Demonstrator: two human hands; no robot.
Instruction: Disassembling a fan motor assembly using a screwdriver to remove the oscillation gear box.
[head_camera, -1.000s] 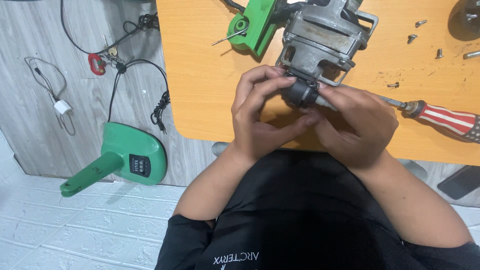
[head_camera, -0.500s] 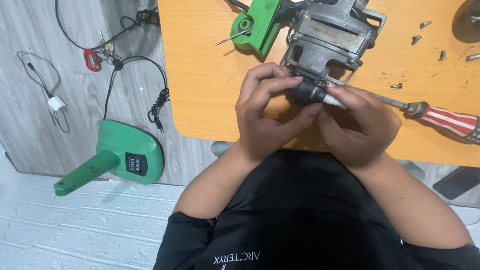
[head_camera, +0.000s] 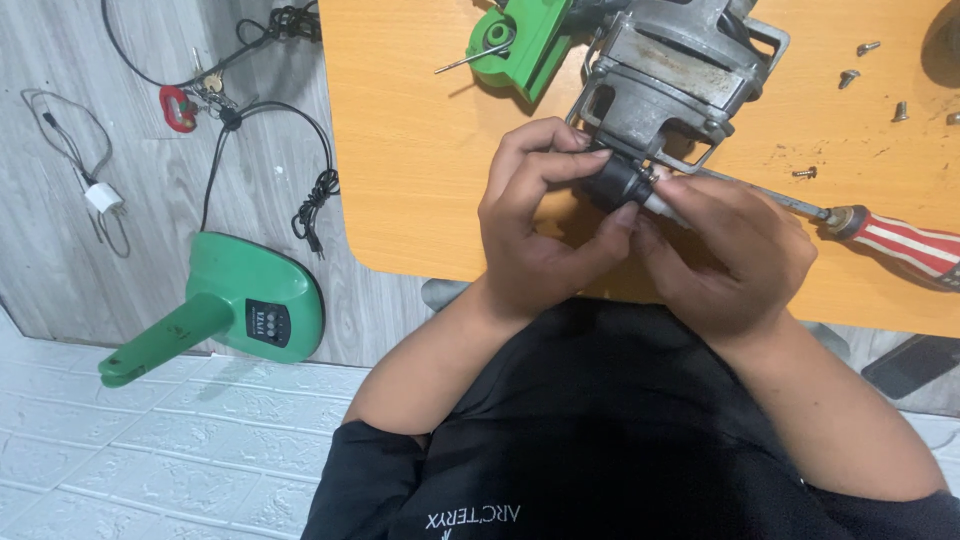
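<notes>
Hands (head_camera: 540, 235) (head_camera: 725, 250) gripping black part (head_camera: 612, 183), maybe motor's (head_camera: 665, 70).

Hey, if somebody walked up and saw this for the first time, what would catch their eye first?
Probably the two hands meeting at the middle of the orange table: the left hand and right hand pinch a small black cylindrical part at the near end of a grey metal motor housing. Next, the bright green base lying on the floor at left, and the red-and-white striped screwdriver at the table's right edge.
</notes>
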